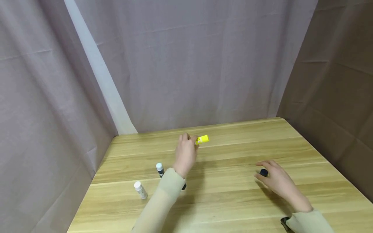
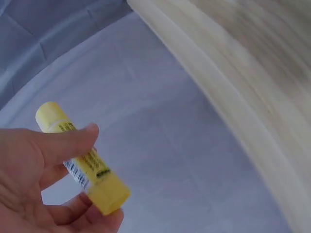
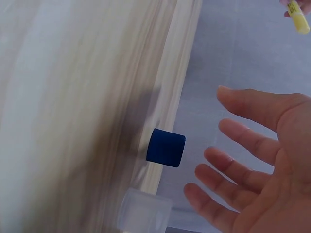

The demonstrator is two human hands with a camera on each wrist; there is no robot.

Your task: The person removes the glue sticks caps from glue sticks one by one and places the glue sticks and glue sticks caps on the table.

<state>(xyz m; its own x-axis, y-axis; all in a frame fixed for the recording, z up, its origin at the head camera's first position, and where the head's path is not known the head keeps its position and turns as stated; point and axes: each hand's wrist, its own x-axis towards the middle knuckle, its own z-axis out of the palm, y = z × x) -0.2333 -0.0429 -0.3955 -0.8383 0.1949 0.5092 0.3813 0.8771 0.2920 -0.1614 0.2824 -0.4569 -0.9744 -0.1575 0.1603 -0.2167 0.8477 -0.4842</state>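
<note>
My left hand [image 1: 186, 153] is raised over the far half of the table and pinches a yellow glue stick [image 1: 203, 139]. In the left wrist view, thumb and fingers grip the yellow glue stick [image 2: 92, 162] around its label. My right hand [image 1: 275, 179] is low over the right side of the table, fingers loosely spread beside a short dark blue cylinder [image 3: 166, 148]. A gap shows between those fingers and the cylinder in the right wrist view. Close to it there is a translucent whitish cylinder [image 3: 145, 212], hidden in the head view.
Left of my left forearm stand a white stick-shaped tube [image 1: 141, 190] and a dark tube with a white cap [image 1: 160, 170], partly covered by the sleeve. A small black thing [image 1: 184, 186] peeks out at the sleeve's edge. Grey curtains [image 1: 204, 64] surround the wooden table [image 1: 227, 200].
</note>
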